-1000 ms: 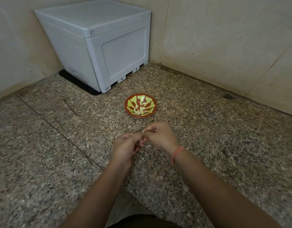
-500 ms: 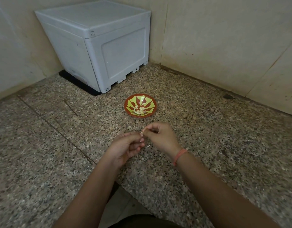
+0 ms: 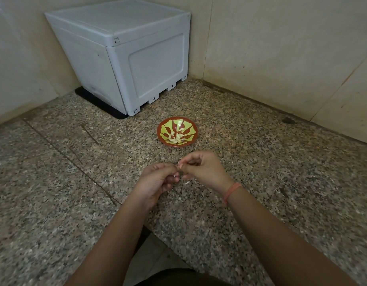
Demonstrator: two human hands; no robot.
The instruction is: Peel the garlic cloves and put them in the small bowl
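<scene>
presently, peeling step: left hand [image 3: 155, 180] and right hand [image 3: 203, 170] both pinch a small pale garlic clove [image 3: 179, 167], near the red-and-yellow patterned small bowl [image 3: 158, 132] holding peeled cloves [image 3: 175, 138]. next, likely: strip the skin, then reach forward.

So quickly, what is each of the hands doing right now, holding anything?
Left hand: fingers curled, pinching a small garlic clove.
Right hand: pinching the same clove from the other side.
</scene>
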